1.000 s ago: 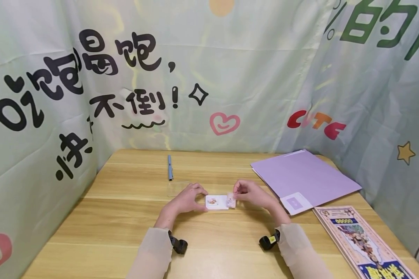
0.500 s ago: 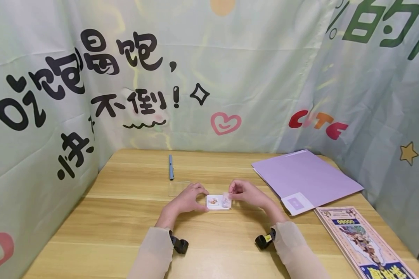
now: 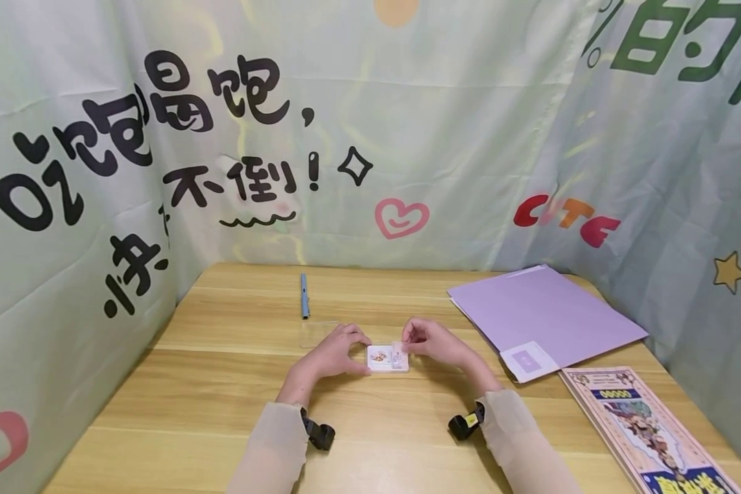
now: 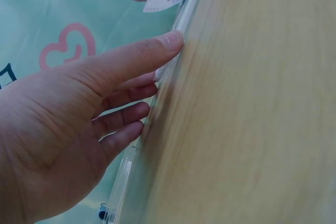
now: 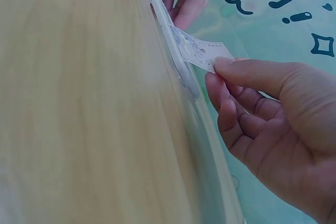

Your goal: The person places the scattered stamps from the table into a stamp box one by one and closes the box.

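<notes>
From the head view, the flat white piece (image 3: 379, 366) lies on the desk (image 3: 191, 384), well in from both side edges. The left hand (image 3: 329, 354) holds its left end between thumb and fingers; the right hand (image 3: 438, 342) pinches a printed slip (image 3: 398, 357) over the right end. The left wrist view shows thumb pressing the near side, three fingers loosely bent. In the right wrist view, the slip tilts up, thumb and fingertip nipping its corner.

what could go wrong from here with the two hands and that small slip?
1. The printed slip could crease or slide: the right hand pinches it at one end only, and it looks thin and slightly bent.
2. The white printed piece might twist, since the left hand grips it at just one end.
3. The clear plastic piece may get nudged; it lies close behind the left hand.
</notes>
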Available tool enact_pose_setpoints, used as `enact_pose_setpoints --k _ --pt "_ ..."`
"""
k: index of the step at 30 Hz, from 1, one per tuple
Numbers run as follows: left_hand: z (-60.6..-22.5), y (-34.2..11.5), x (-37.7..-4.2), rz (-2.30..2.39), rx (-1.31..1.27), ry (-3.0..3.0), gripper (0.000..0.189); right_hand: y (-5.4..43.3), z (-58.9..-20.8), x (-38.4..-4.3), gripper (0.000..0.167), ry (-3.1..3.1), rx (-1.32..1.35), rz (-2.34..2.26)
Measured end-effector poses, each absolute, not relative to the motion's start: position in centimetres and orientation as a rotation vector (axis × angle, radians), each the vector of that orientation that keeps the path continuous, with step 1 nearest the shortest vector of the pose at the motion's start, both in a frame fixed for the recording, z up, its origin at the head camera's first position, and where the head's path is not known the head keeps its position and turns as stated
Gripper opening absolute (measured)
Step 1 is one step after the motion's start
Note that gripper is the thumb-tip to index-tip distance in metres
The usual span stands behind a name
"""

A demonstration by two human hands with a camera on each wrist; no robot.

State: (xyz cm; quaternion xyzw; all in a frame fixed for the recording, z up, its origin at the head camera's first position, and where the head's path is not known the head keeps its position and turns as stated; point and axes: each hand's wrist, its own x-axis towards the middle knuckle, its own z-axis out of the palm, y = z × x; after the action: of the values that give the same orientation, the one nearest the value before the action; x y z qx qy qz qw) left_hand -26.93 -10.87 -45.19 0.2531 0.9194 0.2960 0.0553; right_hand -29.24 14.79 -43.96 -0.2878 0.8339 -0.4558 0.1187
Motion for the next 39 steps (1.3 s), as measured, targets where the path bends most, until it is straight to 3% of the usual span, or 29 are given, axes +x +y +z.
enact_pose_setpoints --k 39 --pt "-45.2 -11.0 -26.8 0.909 0.774 2.786 0.054 14.3 -45.0 -29.3 0.010 2.508 -0.837 -1.301"
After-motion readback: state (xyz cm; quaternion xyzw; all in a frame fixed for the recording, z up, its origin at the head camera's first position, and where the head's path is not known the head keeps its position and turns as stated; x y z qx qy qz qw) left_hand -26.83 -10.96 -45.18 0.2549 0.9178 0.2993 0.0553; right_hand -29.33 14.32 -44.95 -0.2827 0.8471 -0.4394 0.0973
